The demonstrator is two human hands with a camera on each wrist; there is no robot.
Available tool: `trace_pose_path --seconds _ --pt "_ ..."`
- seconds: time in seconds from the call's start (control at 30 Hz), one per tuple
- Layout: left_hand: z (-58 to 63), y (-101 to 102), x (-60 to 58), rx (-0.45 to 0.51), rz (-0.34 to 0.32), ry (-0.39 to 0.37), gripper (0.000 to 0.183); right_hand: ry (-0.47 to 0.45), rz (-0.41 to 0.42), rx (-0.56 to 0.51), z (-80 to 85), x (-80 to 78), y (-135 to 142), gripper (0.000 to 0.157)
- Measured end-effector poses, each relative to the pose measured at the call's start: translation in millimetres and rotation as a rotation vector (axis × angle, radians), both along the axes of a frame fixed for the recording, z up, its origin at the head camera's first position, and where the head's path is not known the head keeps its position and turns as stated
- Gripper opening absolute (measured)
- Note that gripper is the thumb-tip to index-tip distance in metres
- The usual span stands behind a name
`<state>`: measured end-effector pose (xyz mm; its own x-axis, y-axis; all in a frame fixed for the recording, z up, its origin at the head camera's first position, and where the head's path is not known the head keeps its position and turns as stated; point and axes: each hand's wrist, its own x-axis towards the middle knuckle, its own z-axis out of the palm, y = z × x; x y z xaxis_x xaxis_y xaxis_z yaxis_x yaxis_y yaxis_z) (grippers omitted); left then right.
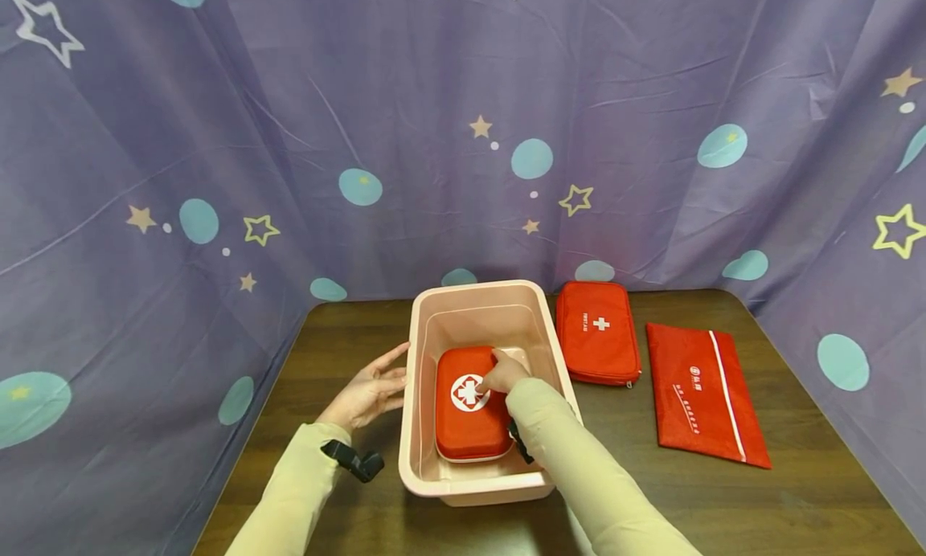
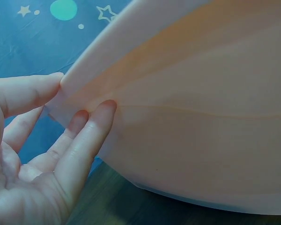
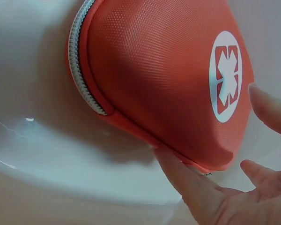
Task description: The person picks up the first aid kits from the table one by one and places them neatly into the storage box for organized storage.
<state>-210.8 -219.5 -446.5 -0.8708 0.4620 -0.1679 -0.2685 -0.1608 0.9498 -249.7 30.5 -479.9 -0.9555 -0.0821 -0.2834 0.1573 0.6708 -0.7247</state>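
The red case [image 1: 470, 434] sat inside the pink bin [image 1: 470, 488]. The right fingers [image 3: 271, 112], spread at its corner, risked slipping on its sloping sides — the left fingers [image 2: 86, 150], spread against the bin, risked nudging that askew.

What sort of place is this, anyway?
Possibly a small area set up for recording, though I can't see beyond the backdrop. Star-patterned purple curtains hang behind and beside a wooden table, and a black device is strapped to the person's left wrist.
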Motion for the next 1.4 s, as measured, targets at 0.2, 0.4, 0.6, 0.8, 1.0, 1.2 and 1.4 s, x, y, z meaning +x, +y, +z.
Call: trace_pose_path --seconds 0.2,0.4,0.6,0.8,1.0,1.2,1.4 --pt "-1.0 -1 1.1 0.019 -0.011 0.012 0.073 0.017 -0.016 -0.002 5.6 3.1 -1 0.084" --pt "-0.8 0 2.4 0.012 0.008 0.005 0.074 0.037 -0.017 0.006 9.8 6.6 -2 0.081" --pt "-0.4 0 3.0 0.007 0.017 0.0 0.073 0.05 -0.015 -0.002 9.6 3.9 -2 0.08" --pt "1.2 1 4.0 0.022 0.008 -0.003 0.075 0.052 -0.031 -0.035 14.1 4.2 -2 0.081" --pt "2.7 2 4.4 0.016 0.001 -0.005 0.077 0.052 -0.052 -0.075 20.8 5.8 -1 0.082" --pt "2.2 3 3.8 -0.007 0.021 -0.018 0.075 0.069 -0.05 -0.083 20.7 4.4 -1 0.082" --pt "2.2 2 3.0 -0.011 0.017 -0.007 0.075 0.087 -0.014 -0.045 20.8 3.3 -1 0.082"
